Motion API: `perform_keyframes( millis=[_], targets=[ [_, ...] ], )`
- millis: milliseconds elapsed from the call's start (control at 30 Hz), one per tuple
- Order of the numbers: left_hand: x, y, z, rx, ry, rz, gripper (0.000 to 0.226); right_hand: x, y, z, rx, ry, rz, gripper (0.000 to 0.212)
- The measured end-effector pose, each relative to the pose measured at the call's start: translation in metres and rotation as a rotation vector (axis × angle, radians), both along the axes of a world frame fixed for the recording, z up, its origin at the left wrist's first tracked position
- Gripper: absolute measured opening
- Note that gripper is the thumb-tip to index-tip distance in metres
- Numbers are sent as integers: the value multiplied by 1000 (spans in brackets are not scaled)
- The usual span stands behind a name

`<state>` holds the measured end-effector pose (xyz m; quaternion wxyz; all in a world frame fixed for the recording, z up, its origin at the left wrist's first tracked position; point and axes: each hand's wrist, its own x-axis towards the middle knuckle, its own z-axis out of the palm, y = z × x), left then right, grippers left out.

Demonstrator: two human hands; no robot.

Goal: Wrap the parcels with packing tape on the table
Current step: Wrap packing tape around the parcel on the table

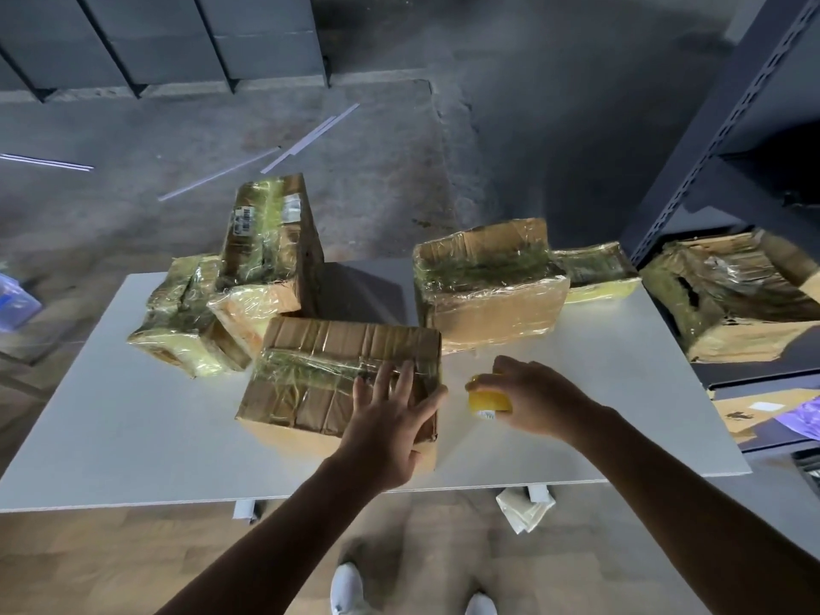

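Parcel [319, 383] sits near the front edge of the table [133, 419], under the left hand [390, 432], whose straight, spread fingers [406, 379] press flat on its taped top. Just to its right, the right hand [532, 401] curls its fingers round a yellow tape roll [486, 401], gripping it.

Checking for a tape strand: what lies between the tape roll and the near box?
Only bare table between tape roll and box; no strand shows in the head view.
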<state>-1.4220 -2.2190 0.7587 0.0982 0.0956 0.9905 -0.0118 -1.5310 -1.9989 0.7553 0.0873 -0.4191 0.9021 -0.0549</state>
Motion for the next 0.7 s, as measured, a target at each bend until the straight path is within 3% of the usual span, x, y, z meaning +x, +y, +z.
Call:
perform_keyframes(
  millis=[233,367,467,700],
  targets=[
    [-24,14,15,-229,-8,-105,100,8,-5,-23,-117,-111,-71,54],
    [-30,24,11,-218,58,-233,76,11,-9,-37,-151,-119,-88,56],
    [-35,23,3,-188,61,-334,75,11,-7,-44,-174,-97,-141,57],
    [-35,14,-1,-125,55,-355,74,11,-8,-51,-207,-120,-235,69]
  ],
)
